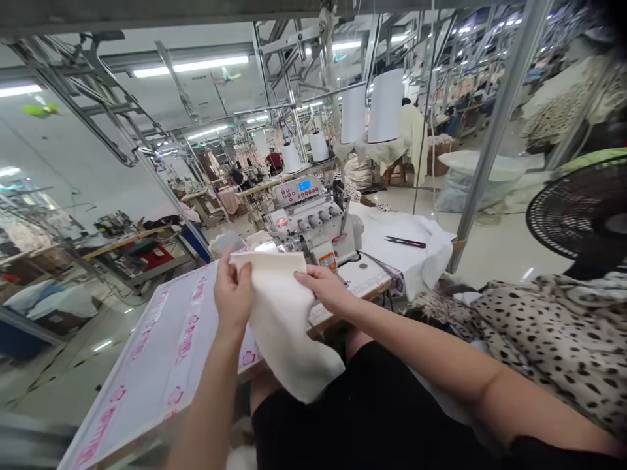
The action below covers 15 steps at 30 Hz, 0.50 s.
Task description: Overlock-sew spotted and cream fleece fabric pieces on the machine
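My left hand [233, 294] pinches the upper edge of a folded piece of cream fabric [281, 326], which hangs down in front of me. My right hand [321, 288] grips the same cloth at its right edge. Both hands are held just in front of an overlock sewing machine [313, 225], with the cloth partly covering its lower left corner. Beyond the machine, a pair of dark-handled scissors [405, 242] lies on a heap of white fabric [416, 254].
A white board with pink print [161, 352] slopes below my left arm. Spotted fabric [548, 339] is heaped at right, beside a black fan [582, 215]. White thread cones [386, 104] stand above the machine. Metal poles and further sewing stations surround the table.
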Each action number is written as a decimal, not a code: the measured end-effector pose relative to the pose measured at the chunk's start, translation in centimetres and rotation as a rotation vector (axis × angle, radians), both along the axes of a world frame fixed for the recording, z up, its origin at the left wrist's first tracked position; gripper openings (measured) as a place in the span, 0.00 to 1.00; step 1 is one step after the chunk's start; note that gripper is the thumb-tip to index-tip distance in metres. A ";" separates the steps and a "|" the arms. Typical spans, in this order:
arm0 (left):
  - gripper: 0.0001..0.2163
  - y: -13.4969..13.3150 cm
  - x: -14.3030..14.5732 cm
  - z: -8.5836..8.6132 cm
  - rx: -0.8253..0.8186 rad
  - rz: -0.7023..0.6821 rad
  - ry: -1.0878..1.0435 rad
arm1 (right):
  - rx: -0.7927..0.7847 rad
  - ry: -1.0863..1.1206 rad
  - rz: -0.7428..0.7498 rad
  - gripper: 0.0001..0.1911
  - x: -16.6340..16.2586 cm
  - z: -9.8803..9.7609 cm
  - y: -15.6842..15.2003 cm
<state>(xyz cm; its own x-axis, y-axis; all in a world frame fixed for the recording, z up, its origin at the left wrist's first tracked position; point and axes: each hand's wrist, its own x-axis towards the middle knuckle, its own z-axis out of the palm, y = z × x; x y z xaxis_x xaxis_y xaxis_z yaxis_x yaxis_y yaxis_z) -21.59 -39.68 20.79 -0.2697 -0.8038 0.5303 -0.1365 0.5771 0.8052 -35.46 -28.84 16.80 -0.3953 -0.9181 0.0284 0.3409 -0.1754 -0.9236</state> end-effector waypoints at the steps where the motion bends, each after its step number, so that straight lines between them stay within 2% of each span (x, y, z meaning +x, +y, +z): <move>1: 0.24 -0.8 -0.8 -0.4 -0.141 0.080 -0.062 | 0.047 -0.027 -0.015 0.18 -0.3 -0.7 -1.4; 3: 0.21 -1.5 -2.2 -2.1 -0.387 0.124 -0.189 | 0.115 -0.049 -0.024 0.18 -0.6 -2.4 -3.6; 4: 0.18 -1.3 -2.7 -3.2 -0.465 0.070 -0.253 | 0.128 -0.049 -0.024 0.19 -0.7 -3.3 -4.3; 6: 0.16 -0.4 -3.3 -5.3 -0.521 -0.057 -0.394 | 0.133 -0.052 -0.020 0.20 -0.8 -4.7 -4.8; 8: 0.17 0.4 -3.6 -6.6 -0.501 -0.081 -0.552 | 0.123 -0.051 -0.009 0.21 -0.9 -5.5 -4.7; 11: 0.19 0.7 -3.9 -7.0 -0.471 -0.054 -0.769 | 0.111 -0.039 0.017 0.23 -1.2 -5.9 -4.0; 15: 0.20 -0.3 -4.6 -6.0 -0.480 -0.109 -0.887 | 0.130 0.000 0.112 0.24 -1.9 -6.4 -3.2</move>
